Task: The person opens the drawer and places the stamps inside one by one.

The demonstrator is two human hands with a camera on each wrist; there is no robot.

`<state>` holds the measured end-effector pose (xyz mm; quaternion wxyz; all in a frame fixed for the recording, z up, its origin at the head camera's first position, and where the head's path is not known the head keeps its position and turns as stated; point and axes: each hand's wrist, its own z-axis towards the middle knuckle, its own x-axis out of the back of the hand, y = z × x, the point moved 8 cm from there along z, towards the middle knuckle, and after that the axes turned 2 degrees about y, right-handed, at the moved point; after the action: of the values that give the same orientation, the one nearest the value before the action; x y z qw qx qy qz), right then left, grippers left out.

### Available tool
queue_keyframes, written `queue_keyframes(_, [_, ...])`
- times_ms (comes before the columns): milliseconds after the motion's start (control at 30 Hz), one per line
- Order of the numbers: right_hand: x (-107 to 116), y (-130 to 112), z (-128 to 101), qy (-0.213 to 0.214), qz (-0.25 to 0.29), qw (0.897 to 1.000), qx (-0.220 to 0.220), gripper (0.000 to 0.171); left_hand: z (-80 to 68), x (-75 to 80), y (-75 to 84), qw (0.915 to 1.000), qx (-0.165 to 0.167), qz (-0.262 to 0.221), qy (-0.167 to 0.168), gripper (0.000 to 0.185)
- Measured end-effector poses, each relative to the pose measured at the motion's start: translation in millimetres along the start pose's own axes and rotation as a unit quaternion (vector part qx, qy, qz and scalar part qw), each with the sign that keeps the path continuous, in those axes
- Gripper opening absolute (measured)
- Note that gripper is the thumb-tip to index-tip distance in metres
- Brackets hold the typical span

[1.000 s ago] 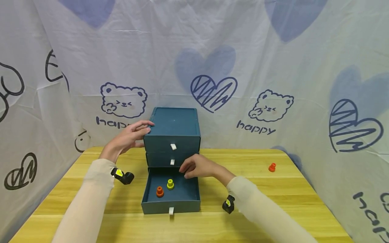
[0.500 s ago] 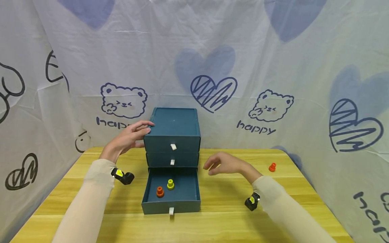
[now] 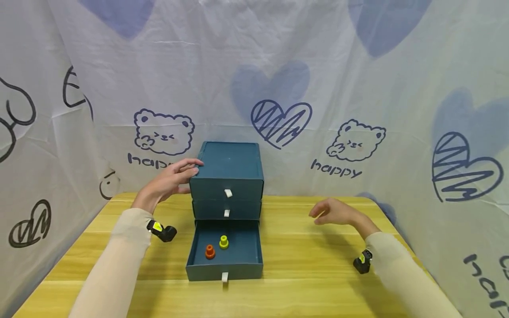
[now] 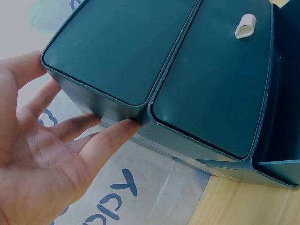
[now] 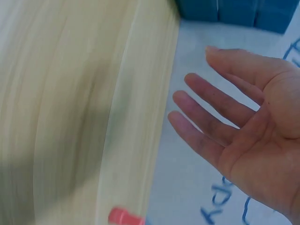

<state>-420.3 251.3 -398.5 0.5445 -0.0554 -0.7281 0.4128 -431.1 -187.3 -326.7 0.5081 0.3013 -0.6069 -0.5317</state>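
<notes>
A dark teal drawer cabinet [image 3: 226,190] stands on the table with its bottom drawer [image 3: 244,260] pulled out and the two upper drawers closed. Inside the open drawer sit an orange stepped peg [image 3: 210,252] and a yellow stepped peg [image 3: 224,242], both upright. My left hand [image 3: 169,183] rests against the cabinet's left side, and the left wrist view shows its spread fingers [image 4: 110,138] touching that side. Over the table to the right hovers my right hand [image 3: 336,212], its fingers loosely bent around nothing. At the bottom of the right wrist view a red-orange peg [image 5: 125,216] shows; the head view hides it behind that hand.
Each drawer has a white pull tab [image 3: 225,277]. The wooden table [image 3: 302,287] ends at a white printed cloth [image 3: 286,176] hanging behind and at both sides. Black wrist cameras [image 3: 162,231] sit on both cream sleeves.
From above the open drawer, my right hand has moved right, out over the table near the loose peg. My left hand stays on the cabinet; the pegs in the drawer have not moved.
</notes>
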Motion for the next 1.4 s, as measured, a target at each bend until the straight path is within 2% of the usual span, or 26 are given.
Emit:
queue_keyframes(367, [46.5,47.0,-36.9,0.065,-0.085,0.993,-0.059,0.033,-0.6,1.3,-1.5,1.0,-0.004,0.0,0.004,0.052])
queue_keyframes(533, [59.1,70.6,-46.1,0.102,-0.075,0.989,-0.076,0.033,-0.6,0.5,-1.8,1.0,-0.004,0.001,0.003,0.054])
queue_keyframes(700, [66.7,89.2,-52.0,0.143,-0.06,0.986,-0.057,0.033,-0.7,-0.1,-1.8,1.0,-0.001,0.002,0.002,0.055])
queue_keyframes(800, [69.6,98.5,-56.1,0.169,-0.064,0.982,-0.062,0.034,-0.9,-0.1,-1.6,1.0,0.001,0.004,0.001,0.054])
queue_keyframes(967, [68.5,115.3,-62.4,0.194,-0.059,0.971,-0.123,0.038,-0.8,-0.5,-0.8,1.0,0.001,0.006,0.001,0.055])
queue_keyframes(1067, [67.5,122.3,-64.7,0.205,-0.057,0.967,-0.137,0.039,0.2,-0.5,-1.7,1.0,0.002,0.006,0.001,0.055])
queue_keyframes(1267, [65.6,133.8,-68.4,0.214,-0.047,0.964,-0.151,0.041,0.7,-0.2,-2.0,1.0,0.001,0.002,0.0,0.055])
queue_keyframes(1400, [58.4,142.0,-69.6,0.205,-0.023,0.965,-0.162,0.043,0.5,1.0,-3.7,1.0,0.003,-0.001,0.001,0.055])
